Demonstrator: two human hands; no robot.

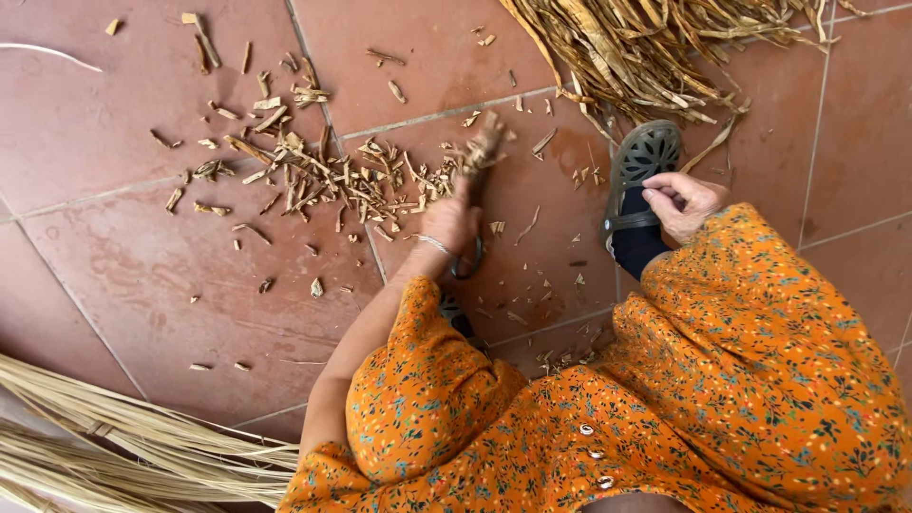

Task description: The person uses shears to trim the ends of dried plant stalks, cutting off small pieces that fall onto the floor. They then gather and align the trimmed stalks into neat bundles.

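The left hand is closed around a bunch of short sticks and holds it low over the floor. The bunch pokes out past the fingers, and it looks blurry. A thin bangle sits on that wrist. Under the hand there is a dark loop, maybe scissors, but it is hard to tell.

The right hand rests on the knee of the orange flowered dress. Its fingers are curled in loosely and it holds nothing I can see. Just beside it is a foot in a dark sandal.

Right by the bunch, to its left, lies a pile of cut bits, brown and dry. More small bits are spread all over the red tiles. Beyond the sandal, at the top, is a big heap of long dry strips. Down in the near left corner lies a bundle of pale long stalks, well apart from both hands
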